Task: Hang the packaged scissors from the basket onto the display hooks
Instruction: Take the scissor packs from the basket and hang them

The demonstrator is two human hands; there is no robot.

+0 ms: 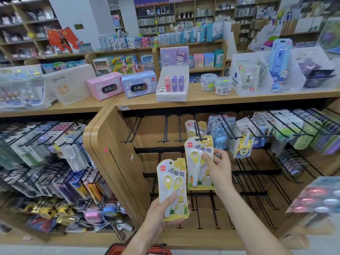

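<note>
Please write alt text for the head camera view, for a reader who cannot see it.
A right hand holds a yellow scissors pack at the tip of a black display hook where another pack already hangs, while the left hand holds a second yellow scissors pack lower down. A red basket sits at the bottom edge.

The shop is bright and evenly lit from above, with only soft shadows under the wooden counter [202, 100]. Glare glints off plastic packets on the left racks [46, 162]. The middle is fairly sharp; the left, right and near edges smear with blur. Wide-angle distortion bows the far shelves [184, 15] and counter lines.
</note>
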